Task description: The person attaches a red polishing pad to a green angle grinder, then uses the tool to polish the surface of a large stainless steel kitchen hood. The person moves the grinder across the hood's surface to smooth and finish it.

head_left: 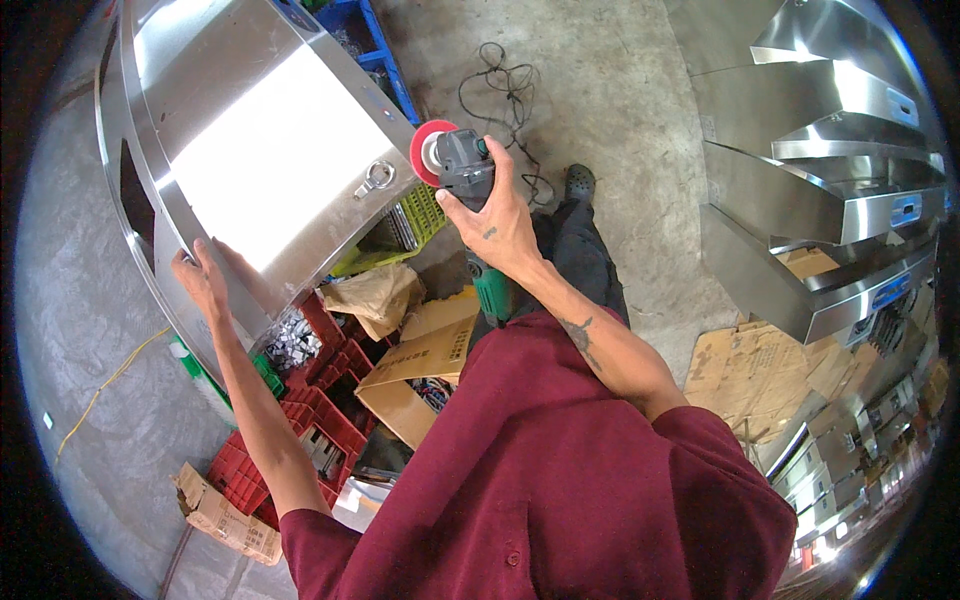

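Observation:
My right hand [497, 222] is wrapped around the dark front of an angle grinder [466, 160]. Its green rear body [488, 290] hangs close to my shirt. A red disc [430, 150] on the grinder faces the edge of a large stainless steel housing [270, 130]; whether they touch I cannot tell. On that housing, near the disc, is a round metal fitting [378, 177]. My left hand [205, 282] grips the housing's near left rim, fingers curled over the edge.
Below the housing stand red crates [325, 430], a yellow-green basket [425, 212] and an open cardboard box [425, 350]. A blue crate [385, 50] lies beyond. A black cord [512, 95] coils on the floor. Several bent steel hoods [840, 210] are stacked at right, near flattened cardboard [740, 375].

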Action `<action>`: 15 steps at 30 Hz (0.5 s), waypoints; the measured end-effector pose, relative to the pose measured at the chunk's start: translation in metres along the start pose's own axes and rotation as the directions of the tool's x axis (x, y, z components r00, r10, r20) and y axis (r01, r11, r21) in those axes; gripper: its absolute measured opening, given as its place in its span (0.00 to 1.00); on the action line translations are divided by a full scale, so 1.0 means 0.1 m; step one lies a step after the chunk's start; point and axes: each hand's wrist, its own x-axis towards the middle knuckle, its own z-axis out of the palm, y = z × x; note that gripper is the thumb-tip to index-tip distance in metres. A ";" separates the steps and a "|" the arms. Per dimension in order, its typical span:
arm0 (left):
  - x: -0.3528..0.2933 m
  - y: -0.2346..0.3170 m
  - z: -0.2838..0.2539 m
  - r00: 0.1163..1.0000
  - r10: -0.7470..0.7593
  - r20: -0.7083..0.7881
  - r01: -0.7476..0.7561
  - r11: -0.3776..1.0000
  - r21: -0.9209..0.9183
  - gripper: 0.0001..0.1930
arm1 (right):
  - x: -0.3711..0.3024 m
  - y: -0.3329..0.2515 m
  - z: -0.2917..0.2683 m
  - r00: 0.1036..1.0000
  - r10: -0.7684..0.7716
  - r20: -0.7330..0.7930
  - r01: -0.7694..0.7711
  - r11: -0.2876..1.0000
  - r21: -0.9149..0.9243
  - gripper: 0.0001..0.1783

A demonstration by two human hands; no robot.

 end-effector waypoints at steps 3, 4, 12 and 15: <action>0.00 -0.01 0.01 1.000 0.005 0.002 -0.005 1.000 0.008 0.32 | 0.02 0.00 0.00 1.000 0.011 0.008 -0.011 1.000 -0.013 0.54; 0.01 -0.02 0.01 1.000 0.012 0.001 -0.012 1.000 0.013 0.32 | 0.03 0.02 0.01 1.000 0.006 0.006 -0.006 1.000 -0.017 0.54; 0.08 -0.16 0.03 0.999 0.051 0.017 -0.051 0.999 0.020 0.30 | 0.19 0.47 0.15 0.998 0.052 -0.046 -0.055 0.996 -0.074 0.52; 0.08 -0.19 0.06 0.998 0.057 0.019 -0.056 0.998 -0.007 0.31 | 0.31 0.69 0.20 0.991 0.125 -0.041 -0.129 0.985 -0.117 0.53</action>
